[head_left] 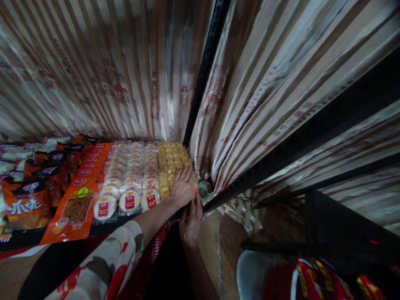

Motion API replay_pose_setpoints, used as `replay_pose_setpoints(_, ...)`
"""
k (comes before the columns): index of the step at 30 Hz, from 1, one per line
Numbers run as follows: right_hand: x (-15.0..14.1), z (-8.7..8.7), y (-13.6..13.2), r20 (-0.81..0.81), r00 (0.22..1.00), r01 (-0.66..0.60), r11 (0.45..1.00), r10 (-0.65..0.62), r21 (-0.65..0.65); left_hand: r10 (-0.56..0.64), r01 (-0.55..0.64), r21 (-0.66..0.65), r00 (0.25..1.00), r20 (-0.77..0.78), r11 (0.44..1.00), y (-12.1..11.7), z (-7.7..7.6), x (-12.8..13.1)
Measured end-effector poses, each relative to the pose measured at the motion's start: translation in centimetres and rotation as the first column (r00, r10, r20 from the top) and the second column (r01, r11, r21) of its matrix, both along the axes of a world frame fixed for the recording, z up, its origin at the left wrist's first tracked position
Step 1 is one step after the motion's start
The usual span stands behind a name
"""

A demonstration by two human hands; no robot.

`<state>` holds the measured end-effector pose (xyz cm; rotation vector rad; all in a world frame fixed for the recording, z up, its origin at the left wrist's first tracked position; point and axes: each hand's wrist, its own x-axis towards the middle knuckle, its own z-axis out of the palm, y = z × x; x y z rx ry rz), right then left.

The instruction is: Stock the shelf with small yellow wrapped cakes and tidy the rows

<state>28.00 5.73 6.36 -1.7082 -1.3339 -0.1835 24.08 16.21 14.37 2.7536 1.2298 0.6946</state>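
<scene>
On a low dark shelf, rows of small yellow-wrapped snack packs (170, 156) stand at the right end. My left hand (183, 187) lies flat over the front of these rows, fingers stretched away from me. Just in front and below, my right hand (190, 221) points its extended fingers up against the front right end of the rows, by an orange-marked pack (195, 189). Its fingertips touch the packs; part of the contact is hidden. Left of the yellow rows are clear-wrapped round white crackers (129, 202) with red labels.
Farther left are orange packets of brown sticks (76, 204) and orange-black snack bags (28, 204). A dark metal upright (203, 75) and a slanting dark rail (281, 141) border the shelf. Striped curtains (131, 75) hang behind. Red packets (308, 279) sit lower right above the tiled floor (209, 241).
</scene>
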Motion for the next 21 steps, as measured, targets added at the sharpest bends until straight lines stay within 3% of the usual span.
replay_pose_setpoints(4,0.0,-0.2,0.0,0.0,1.0,-0.001,1.0,0.001,-0.004,-0.013,0.013,0.006,0.999,-0.044,1.0,0.1,-0.1,0.0)
replay_pose_setpoints(9,0.0,0.5,-0.1,-0.004,1.0,-0.016,1.0,0.016,-0.004,-0.02,0.02,0.027,1.0,0.007,0.999,-0.1,0.3,-0.4)
replay_pose_setpoints(16,-0.1,3.1,0.2,-0.024,0.999,-0.028,1.0,0.028,0.004,0.084,-0.086,0.039,0.996,0.034,0.996,0.4,1.8,-3.2)
replay_pose_setpoints(21,0.4,5.9,3.1,0.066,0.997,-0.045,0.999,0.045,-0.007,0.163,-0.163,0.035,0.987,-0.003,0.986,0.3,2.1,-6.3)
